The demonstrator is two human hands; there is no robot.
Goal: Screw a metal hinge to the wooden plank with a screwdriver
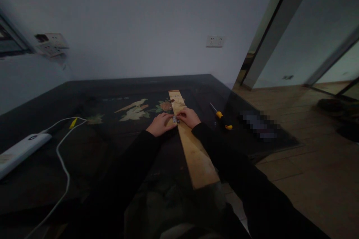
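A long, pale wooden board (198, 157) lies lengthwise on the dark table, its near end reaching the table's front edge. At its left edge is a small silvery metal piece (174, 119), possibly a hinge. My left hand (161, 124) grips this piece from the left with thumb and fingers. From the right, my right hand (189, 117) rests over the board, fingertips pinched together beside the metal piece; whatever they hold is too small to make out. A screwdriver (221, 117) with a yellow and black handle lies to the right of the board.
On the table (112, 149) are bird and flower inlays. A white power strip (21, 153) and its white cable (63, 160) lie at the left. A blurred-out object (259, 125) is near the right edge. The wall with a socket (215, 41) stands behind.
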